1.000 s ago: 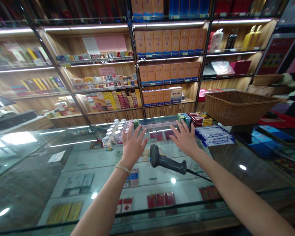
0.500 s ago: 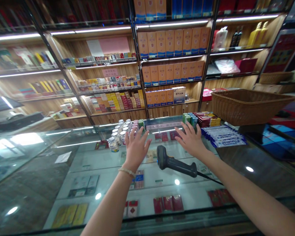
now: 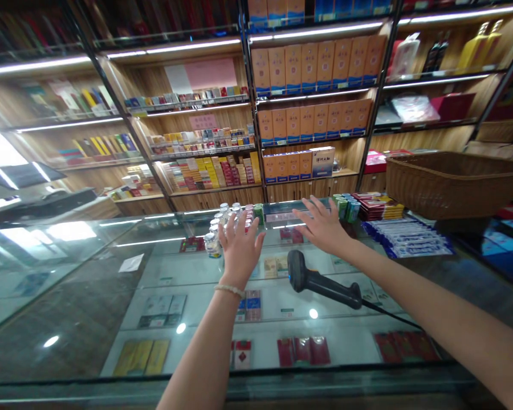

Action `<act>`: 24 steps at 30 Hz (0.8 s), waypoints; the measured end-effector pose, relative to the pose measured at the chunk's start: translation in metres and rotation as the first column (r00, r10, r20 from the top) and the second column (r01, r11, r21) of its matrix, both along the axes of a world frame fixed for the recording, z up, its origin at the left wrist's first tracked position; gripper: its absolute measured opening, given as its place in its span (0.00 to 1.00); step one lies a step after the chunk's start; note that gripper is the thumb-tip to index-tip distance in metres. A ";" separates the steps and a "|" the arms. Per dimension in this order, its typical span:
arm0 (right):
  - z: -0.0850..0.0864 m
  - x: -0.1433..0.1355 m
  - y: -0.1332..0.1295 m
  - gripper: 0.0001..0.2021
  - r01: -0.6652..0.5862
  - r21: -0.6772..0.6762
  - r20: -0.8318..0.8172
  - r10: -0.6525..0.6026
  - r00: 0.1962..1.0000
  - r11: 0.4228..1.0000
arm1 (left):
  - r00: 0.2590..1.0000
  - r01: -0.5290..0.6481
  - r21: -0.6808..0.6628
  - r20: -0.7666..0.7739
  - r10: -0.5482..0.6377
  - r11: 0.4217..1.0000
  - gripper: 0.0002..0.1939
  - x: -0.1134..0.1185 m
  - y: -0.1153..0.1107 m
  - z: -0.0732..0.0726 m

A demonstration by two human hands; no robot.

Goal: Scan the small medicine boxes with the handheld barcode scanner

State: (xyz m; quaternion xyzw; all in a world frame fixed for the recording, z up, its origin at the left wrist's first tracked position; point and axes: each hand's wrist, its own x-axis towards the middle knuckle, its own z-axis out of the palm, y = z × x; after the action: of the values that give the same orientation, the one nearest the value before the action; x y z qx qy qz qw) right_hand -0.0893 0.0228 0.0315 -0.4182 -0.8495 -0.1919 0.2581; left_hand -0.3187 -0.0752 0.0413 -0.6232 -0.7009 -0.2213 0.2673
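Note:
My left hand (image 3: 241, 250) is over the glass counter (image 3: 188, 356), fingers spread and nothing in it, and covers part of a group of small white-capped bottles (image 3: 212, 245). A beaded bracelet (image 3: 229, 290) circles that wrist. My right hand (image 3: 321, 228) is also spread and holds nothing, just left of some green and blue cans (image 3: 346, 207). Between my forearms lies a black barcode scanner (image 3: 325, 286), its head toward the left and its cable running under my right forearm. More green and pink cans (image 3: 257, 213) stand beside the bottles.
Blue-and-white packets (image 3: 408, 238) and a stack of red and yellow packs (image 3: 378, 206) lie on the right, near a wicker basket (image 3: 453, 185). Cigarette packs (image 3: 303, 351) show beneath the glass. Shelves with orange boxes (image 3: 310, 69) line the back. A white paper (image 3: 131, 263) lies at left.
The whole view has shifted, so the counter and shelves appear farther right. My right hand has moved left relative to the cans beside it. Both hands stay spread, and the scanner lies in place.

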 end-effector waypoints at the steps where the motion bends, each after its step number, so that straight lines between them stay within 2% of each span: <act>1: 0.000 -0.003 0.002 0.25 -0.007 -0.005 0.003 0.007 1.000 1.000 | 1.000 -0.008 0.000 -0.001 0.008 1.000 0.22 -0.001 0.000 0.000; 12: 0.000 -0.044 0.039 0.24 -0.035 -0.137 -0.036 0.031 0.999 0.990 | 0.998 -0.015 -0.024 0.058 0.016 1.000 0.22 -0.005 0.001 0.000; 18: -0.002 -0.077 0.062 0.25 -0.063 -0.213 -0.058 0.052 0.997 0.975 | 0.995 -0.069 0.016 0.069 0.068 0.997 0.22 -0.009 0.003 -0.002; 24: -0.005 -0.104 0.076 0.26 -0.074 -0.262 -0.040 0.065 0.997 0.962 | 0.995 -0.070 0.047 0.069 0.066 0.996 0.22 -0.014 0.008 -0.008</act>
State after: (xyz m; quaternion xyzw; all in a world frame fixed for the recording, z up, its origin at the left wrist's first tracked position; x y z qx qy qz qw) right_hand -0.1938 0.0984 0.0262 -0.4216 -0.8775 -0.0616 0.2201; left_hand -0.3328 -0.0677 0.0332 -0.5843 -0.7246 -0.2501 0.2663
